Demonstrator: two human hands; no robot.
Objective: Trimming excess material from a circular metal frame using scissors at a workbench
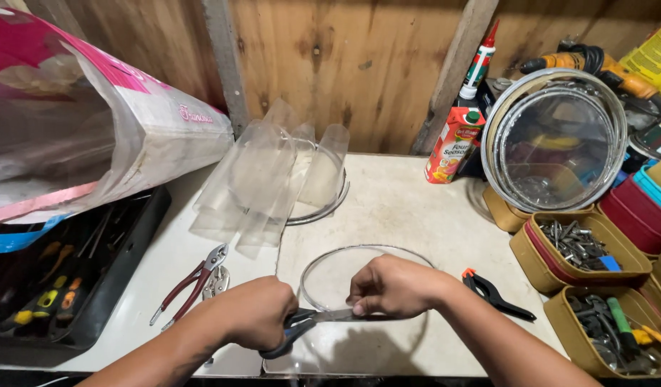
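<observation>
My left hand (253,315) grips the dark handles of a pair of scissors (312,319), whose blades point right across a clear plastic sheet. My right hand (395,285) pinches that clear plastic piece (338,276), a curved transparent panel with a round rim, right by the scissor blades. Both hands meet over the near middle of the pale worktop (409,208).
Clear plastic strips (262,179) lean at the back. Red-handled pliers (194,279) lie to the left, a black spring clamp (491,292) to the right. Trays of screws (577,247) and tools (617,330), a glass lid (556,143), a carton (454,143) and a big plastic bag (73,122) surround the worktop.
</observation>
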